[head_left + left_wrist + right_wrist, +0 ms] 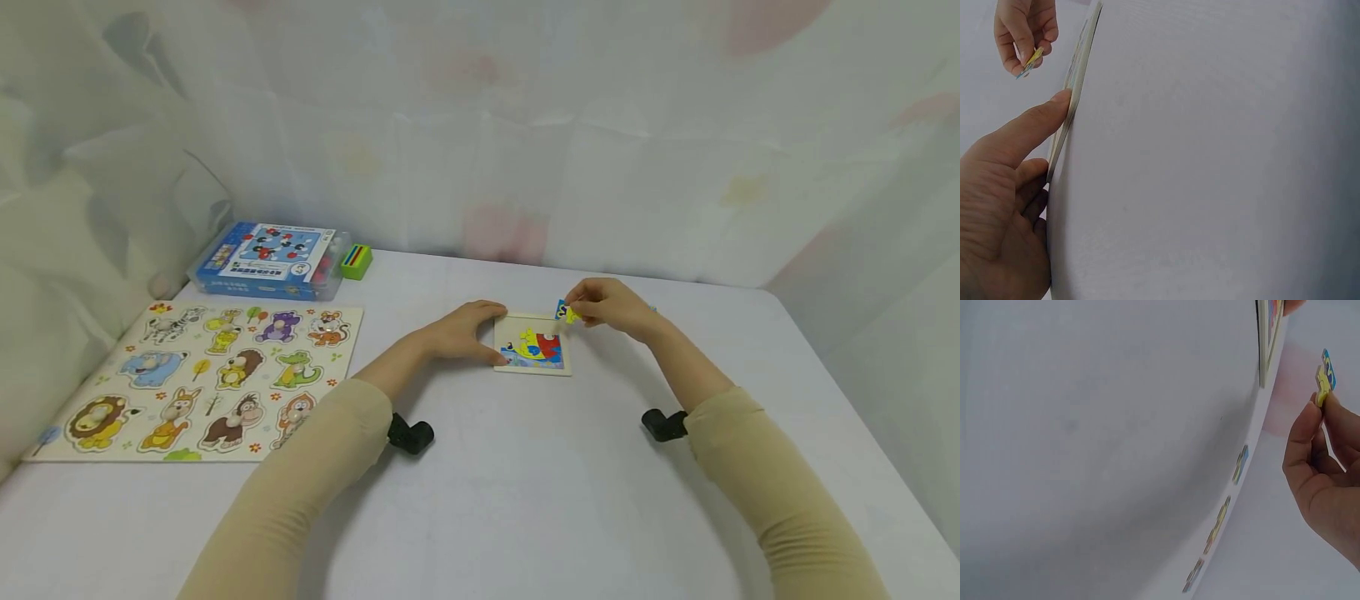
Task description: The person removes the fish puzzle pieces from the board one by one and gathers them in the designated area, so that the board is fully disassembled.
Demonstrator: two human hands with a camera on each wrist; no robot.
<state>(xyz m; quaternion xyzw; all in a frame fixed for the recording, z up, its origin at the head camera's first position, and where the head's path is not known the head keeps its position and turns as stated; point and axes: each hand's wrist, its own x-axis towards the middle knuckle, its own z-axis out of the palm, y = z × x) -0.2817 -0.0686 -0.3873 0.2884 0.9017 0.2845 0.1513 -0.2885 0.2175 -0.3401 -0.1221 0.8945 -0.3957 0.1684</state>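
Note:
A small square jigsaw puzzle tray (534, 372) with a pale frame lies on the table, its lower part filled with coloured pieces. At its left side my left hand (461, 333) holds the frame between thumb and fingers; in the left wrist view the thumb (1054, 112) lies against the frame's edge. Over the tray's upper right corner, my right hand (611, 308) pinches a blue and yellow puzzle piece (564, 312) between thumb and fingertips. The right wrist view shows this puzzle piece (1325, 378) raised off the table.
Loose puzzle pieces (1217, 525) lie on the table near my right hand. To the left is a large animal puzzle board (198, 375). Behind it stand a blue boxed set (270, 260) and a small green block (356, 262). A curtain (540, 142) hangs along the back.

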